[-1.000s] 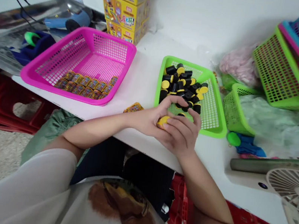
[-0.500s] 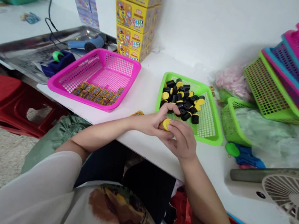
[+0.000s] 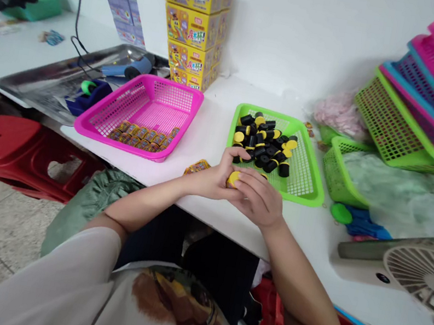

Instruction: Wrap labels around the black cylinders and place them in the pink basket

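"How do the fingers stand?"

"The left hand [image 3: 214, 180] curls around a small yellow-capped container [image 3: 233, 178], one upper digit bent outward. The right hand [image 3: 264, 197] meets it, fingers folded against the yellow end."

"Edges and room?"

"The hands hide part of the near side of the green basket [image 3: 302, 165]. The white table [image 3: 207, 122] shows its surface between that and the pink basket [image 3: 152, 113], and its front edge runs beneath the forearms. Orange printed pieces [image 3: 197, 166] lie just beside the left wrist."

"Where's the container, exactly?"

"Between both hands, in the left's grip; only its yellow end shows clearly, the rest mostly hidden."
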`<state>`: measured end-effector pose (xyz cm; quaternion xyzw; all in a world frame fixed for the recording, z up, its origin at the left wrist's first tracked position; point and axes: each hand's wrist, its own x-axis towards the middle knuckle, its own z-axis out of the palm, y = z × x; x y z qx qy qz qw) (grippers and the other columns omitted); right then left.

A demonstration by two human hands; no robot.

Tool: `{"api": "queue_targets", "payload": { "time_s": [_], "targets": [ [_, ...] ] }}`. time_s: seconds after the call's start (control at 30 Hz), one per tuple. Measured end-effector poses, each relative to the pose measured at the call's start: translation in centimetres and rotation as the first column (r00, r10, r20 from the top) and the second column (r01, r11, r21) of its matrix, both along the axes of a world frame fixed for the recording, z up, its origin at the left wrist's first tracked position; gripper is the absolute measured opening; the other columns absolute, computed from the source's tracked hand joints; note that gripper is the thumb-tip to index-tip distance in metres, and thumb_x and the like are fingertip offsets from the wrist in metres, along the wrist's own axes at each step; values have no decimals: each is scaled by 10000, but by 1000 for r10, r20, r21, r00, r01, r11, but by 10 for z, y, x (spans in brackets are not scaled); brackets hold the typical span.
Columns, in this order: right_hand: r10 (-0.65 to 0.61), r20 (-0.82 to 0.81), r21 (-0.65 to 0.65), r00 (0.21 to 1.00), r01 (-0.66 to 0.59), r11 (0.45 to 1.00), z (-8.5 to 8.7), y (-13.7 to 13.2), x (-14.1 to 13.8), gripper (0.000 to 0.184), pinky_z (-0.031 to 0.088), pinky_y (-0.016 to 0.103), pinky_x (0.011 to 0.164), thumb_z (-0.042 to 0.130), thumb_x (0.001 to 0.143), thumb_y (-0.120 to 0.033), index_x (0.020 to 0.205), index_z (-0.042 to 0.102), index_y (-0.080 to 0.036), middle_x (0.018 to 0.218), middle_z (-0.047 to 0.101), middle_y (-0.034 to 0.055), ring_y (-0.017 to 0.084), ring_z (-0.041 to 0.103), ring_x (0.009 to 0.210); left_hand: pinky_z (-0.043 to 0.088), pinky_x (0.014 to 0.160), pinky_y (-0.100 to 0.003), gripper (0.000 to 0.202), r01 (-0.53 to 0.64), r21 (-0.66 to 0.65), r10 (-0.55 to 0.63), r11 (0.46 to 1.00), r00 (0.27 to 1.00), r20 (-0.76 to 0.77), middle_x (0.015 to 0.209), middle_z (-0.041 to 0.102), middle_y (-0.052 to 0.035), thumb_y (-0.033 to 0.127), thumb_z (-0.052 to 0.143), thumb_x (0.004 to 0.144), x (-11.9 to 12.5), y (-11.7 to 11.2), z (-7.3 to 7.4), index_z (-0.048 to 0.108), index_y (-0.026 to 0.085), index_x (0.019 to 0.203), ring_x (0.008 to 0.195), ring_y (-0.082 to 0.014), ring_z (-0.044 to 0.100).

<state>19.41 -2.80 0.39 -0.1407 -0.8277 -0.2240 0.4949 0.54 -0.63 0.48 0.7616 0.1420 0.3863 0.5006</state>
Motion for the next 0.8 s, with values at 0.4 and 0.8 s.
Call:
{"api": "queue_targets", "payload": {
  "time_s": [0.4, 0.8],
  "targets": [
    [-488, -46, -493, 871, 405, 770, 2, 28, 38, 320, 565, 581, 1156, 667, 976, -435, 1247, 727, -275, 1305, 769, 117, 322, 718, 1277, 543, 792, -281, 217, -542, 336, 631, 771, 723, -282, 1003, 665, -29, 307, 761, 893, -83, 5, 80, 589, 201, 971, 854, -138, 615],
    [-49, 648, -753, 760, 631, -187, 30, 73, 55, 227, 612, 411, 951, 723, 719, -297, 913, 834, -255, 1092, 850, 66, 320, 782, 1050, 491, 868, -308, 236, -525, 432, 531, 733, 45, -846, 1034, 826, -83, 288, 795, 851, -177, 131, 76, 792, 158, 1048, 894, -189, 679]
  ]
}}
